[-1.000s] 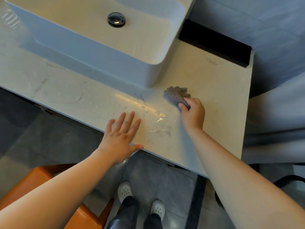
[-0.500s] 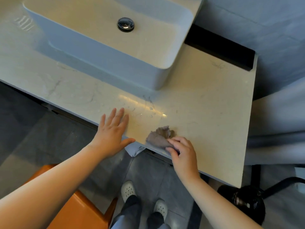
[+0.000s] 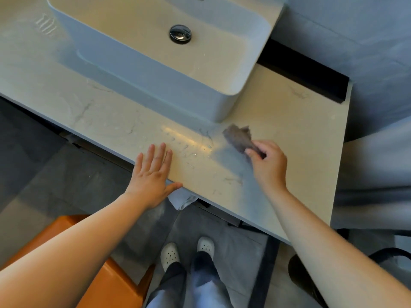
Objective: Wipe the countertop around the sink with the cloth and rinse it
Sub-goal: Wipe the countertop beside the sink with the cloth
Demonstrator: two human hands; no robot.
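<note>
Wiping is the step I judge in hand: my right hand [image 3: 270, 167] pinches the cloth [image 3: 239, 137] against the worktop [image 3: 300, 134], at 5 o'clock from the sink [image 3: 155, 81]. My left hand [image 3: 153, 174] lies flat, fingers straight, on the front edge. Droplets [image 3: 189, 154] remain at 8 o'clock from the cloth, so next I'd sweep there.

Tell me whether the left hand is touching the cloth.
Apart. Head view: left hand flat on the countertop, bare surface between it and the cloth in the right hand.
</note>
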